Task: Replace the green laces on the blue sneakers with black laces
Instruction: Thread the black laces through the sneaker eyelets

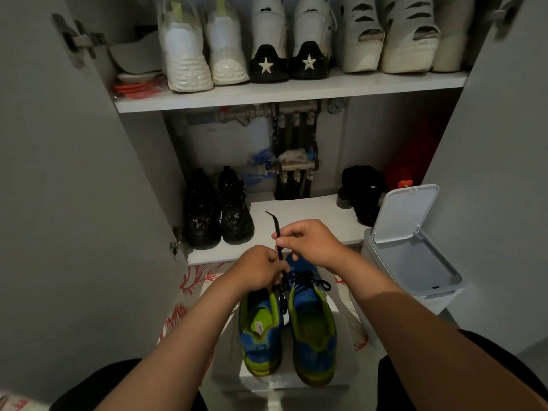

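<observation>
At lower centre, the right blue-and-lime knit sneaker looks already black-laced; both hands, left hand and right hand, pinch the flat black lace, apparently threading the left sneaker.

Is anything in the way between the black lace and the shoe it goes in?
Nothing visible. Both hands, left hand and right hand, pinch the black lace right above the left blue sneaker.

Knit cloth blue sneakers, flat woven black lace, smooth matt plastic bin
</observation>
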Demonstrator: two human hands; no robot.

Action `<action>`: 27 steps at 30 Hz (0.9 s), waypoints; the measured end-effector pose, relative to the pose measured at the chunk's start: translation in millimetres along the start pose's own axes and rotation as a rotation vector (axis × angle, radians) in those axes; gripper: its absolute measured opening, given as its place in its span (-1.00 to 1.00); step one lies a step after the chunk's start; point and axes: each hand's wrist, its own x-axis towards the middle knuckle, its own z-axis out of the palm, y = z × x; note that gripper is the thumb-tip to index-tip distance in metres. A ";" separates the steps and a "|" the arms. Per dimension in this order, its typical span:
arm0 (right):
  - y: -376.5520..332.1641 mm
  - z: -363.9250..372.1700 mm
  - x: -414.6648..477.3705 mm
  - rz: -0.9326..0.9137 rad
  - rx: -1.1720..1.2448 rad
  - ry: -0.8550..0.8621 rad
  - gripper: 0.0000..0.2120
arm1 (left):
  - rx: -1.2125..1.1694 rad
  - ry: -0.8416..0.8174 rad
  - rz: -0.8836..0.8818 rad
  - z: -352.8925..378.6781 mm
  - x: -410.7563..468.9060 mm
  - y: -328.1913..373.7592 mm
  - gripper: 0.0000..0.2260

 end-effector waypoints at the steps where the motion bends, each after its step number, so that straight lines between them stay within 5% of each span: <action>1: 1.0 -0.6 0.4 0.021 -0.021 0.001 -0.88 | -0.001 0.060 -0.014 -2.4 1.2 0.9 -0.71; 5: 8.3 -0.7 -1.9 0.150 -0.181 -0.154 -0.78 | -0.286 0.363 0.007 -17.2 4.1 10.4 -0.77; 8: 13.2 3.0 -4.8 0.159 -0.259 -0.231 -0.83 | -0.580 0.423 0.061 -29.8 -1.5 19.7 -0.78; 11: 13.5 5.3 -5.1 0.142 -0.242 -0.226 -0.91 | -0.629 0.433 0.086 -30.2 -9.1 24.8 -0.81; 16: 10.5 5.6 -3.4 0.123 -0.243 -0.240 -0.86 | -0.617 0.274 -0.030 -27.1 -14.8 27.0 -0.93; 22: 14.8 6.7 -2.4 0.096 -0.203 -0.184 -0.90 | -0.169 -0.036 -0.213 -6.8 -19.3 16.6 -0.89; 27: 9.4 1.3 1.4 -0.015 -0.238 -0.114 -0.89 | -0.712 -0.025 -0.271 0.0 -11.2 14.7 -0.95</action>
